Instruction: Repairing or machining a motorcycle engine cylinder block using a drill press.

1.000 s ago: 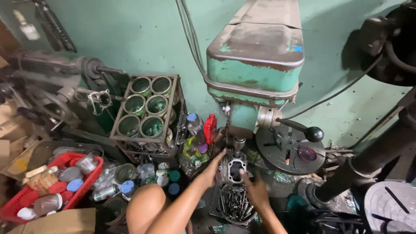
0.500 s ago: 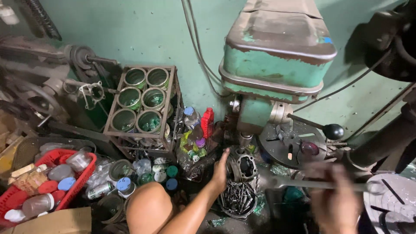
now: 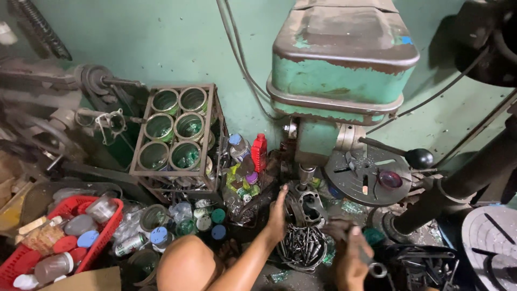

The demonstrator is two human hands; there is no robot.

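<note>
Head view: we see a grey metal part (image 3: pixel 311 205) under the green drill press (image 3: pixel 339 81), just above a tin of drill bits (image 3: pixel 302 247). Our left hand (image 3: pixel 278 214) stands edge-up, fingers straight, its grip released, beside the part. Our right hand (image 3: pixel 349 257), lower right, has its grip clenched on a wrench (image 3: pixel 372 265). A red basket (image 3: pixel 81 237) sits far left.
</note>
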